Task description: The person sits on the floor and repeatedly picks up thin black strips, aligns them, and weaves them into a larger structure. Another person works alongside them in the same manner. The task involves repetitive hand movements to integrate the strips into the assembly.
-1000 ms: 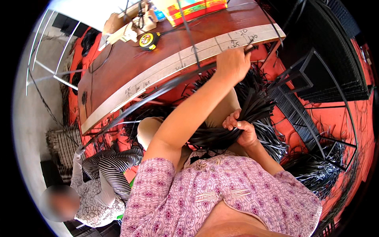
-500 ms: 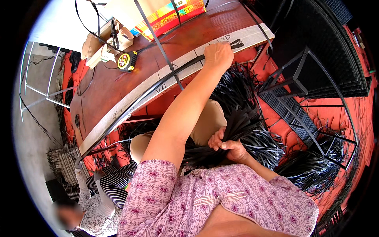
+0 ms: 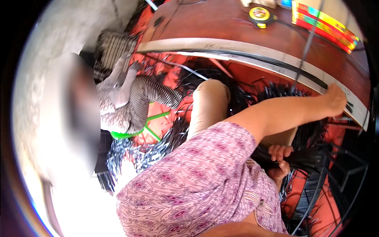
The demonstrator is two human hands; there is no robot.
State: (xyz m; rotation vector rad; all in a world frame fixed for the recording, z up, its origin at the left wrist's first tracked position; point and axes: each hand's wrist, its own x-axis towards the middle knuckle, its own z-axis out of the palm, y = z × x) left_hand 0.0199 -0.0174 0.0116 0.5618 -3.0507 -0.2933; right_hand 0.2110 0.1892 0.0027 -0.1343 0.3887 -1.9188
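Observation:
My left hand is closed on flat black strips, pressing them down at the right end of a pale marked strip along the table's front edge. The black strips run leftward along that edge, and their short ends stick out past my fist. Down by my lap, my right hand is curled around a thick bundle of loose black strips. Part of that bundle is hidden behind my hand and left arm.
A yellow and black tape measure and a red patterned box sit on the brown table. At left, a co-worker in striped trousers sits by a green stool. A dark metal frame stands at right.
My view has swung to the left, so the table and my hands appear farther right and the co-worker shows more. Both hands keep their hold on the black strips.

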